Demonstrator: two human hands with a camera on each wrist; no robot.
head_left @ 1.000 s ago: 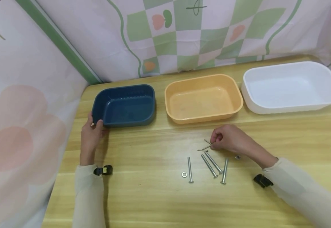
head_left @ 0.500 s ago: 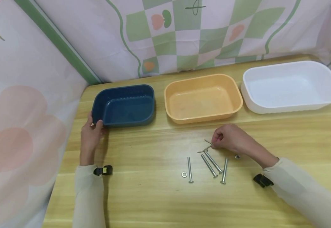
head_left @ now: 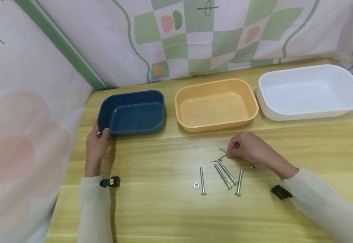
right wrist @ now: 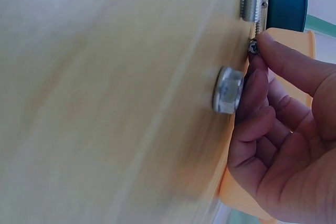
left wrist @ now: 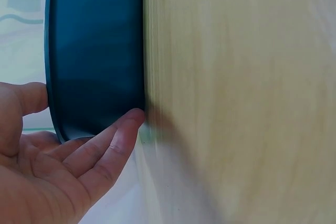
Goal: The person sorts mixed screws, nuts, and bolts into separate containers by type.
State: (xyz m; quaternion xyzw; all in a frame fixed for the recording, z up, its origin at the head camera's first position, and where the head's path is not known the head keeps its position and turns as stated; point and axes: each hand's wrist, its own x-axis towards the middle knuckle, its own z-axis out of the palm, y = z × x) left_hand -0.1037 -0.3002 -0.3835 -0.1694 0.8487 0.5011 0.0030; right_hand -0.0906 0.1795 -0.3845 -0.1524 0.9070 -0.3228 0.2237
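Observation:
At its near left corner, the dark blue tray is gripped by my left hand; the left wrist view has the thumb at the rim and the fingers round the tray wall. My right hand is low over the table in front of the orange tray. Its thumb and forefinger pinch a small screw by the head. Two other small screws lie beside it, one just above the long bolts. A hex nut stands near the curled fingers in the right wrist view.
A white tray stands at the back right, beside the orange one. Several long bolts lie on the wooden table, with a small ring-shaped piece left of the leftmost bolt. Patterned cloth hangs behind.
My right hand has shifted slightly to the right, and the small screws at its fingertips have moved a little. My left hand and the trays have stayed in place.

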